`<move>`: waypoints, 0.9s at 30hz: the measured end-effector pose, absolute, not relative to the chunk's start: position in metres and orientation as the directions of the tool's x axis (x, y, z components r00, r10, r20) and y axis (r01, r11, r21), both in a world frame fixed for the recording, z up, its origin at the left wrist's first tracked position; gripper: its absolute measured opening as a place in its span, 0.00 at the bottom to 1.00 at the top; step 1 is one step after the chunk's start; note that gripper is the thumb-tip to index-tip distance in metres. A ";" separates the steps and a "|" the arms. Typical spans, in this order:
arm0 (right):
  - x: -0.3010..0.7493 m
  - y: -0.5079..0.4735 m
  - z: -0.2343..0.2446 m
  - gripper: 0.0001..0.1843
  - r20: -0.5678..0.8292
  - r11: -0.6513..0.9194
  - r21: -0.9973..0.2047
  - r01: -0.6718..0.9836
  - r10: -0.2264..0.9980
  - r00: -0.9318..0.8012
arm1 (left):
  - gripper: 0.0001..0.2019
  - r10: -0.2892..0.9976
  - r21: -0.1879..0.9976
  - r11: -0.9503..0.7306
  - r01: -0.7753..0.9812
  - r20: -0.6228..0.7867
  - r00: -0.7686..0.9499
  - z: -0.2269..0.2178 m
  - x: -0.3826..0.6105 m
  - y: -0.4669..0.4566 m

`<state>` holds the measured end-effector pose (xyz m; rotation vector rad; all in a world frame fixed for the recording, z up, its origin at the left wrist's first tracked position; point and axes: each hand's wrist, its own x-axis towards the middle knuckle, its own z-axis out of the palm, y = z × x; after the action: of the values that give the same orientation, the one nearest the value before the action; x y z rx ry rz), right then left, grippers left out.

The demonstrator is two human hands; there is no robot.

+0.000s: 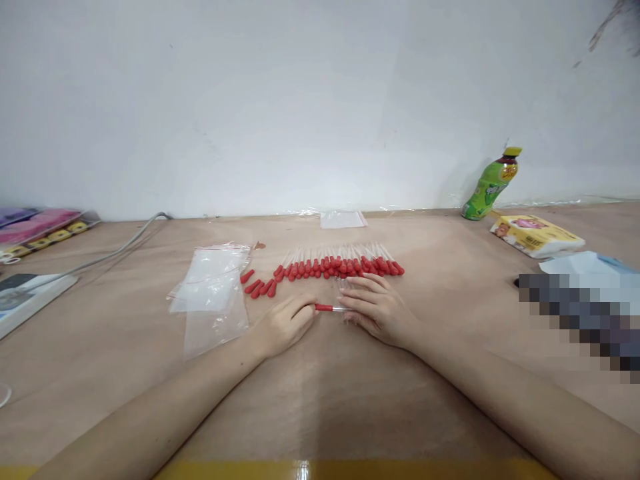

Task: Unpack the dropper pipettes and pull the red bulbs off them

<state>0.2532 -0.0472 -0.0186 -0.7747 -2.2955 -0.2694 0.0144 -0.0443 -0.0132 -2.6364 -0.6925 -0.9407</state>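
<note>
Between the two hands, at mid-table: slim clear glass dropper with a red rubber bulb [327, 307], lying flat. Curled left hand [285, 325] pinching the bulb end; right hand [377, 310] with fingers pressed together over the glass end, grip there unclear. Just beyond the knuckles, row of red-bulbed droppers [340, 265]; leftward, loose red rubber bulbs [257, 285] and clear plastic bags [213, 293]. Bare brown tabletop [320, 400] open from wrists to yellow near edge [350, 470].

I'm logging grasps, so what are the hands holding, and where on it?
One dropper, held level between both hands: the left hand pinches the end of its red bulb, and the right hand holds its clear tube.
</note>
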 end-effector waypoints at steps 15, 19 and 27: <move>0.241 -0.054 -0.017 0.13 0.659 0.817 -0.086 0.571 0.476 -0.582 | 0.07 0.462 0.145 -0.872 0.468 0.559 0.688 -0.014 0.029 -0.042; 0.240 -0.051 -0.021 0.12 0.682 0.860 -0.101 0.500 0.426 -0.595 | 0.06 0.440 0.121 -0.881 0.457 0.562 0.700 -0.011 0.030 -0.045; 0.241 -0.052 -0.022 0.10 0.705 0.904 -0.047 0.426 0.332 -0.627 | 0.07 0.420 0.058 -0.889 0.455 0.501 0.757 -0.006 0.031 -0.046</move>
<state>0.2411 -0.0523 -0.0224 -0.5383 -2.3003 -0.1594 0.0313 -0.0457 -0.0064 -2.8810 -0.7184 -0.7960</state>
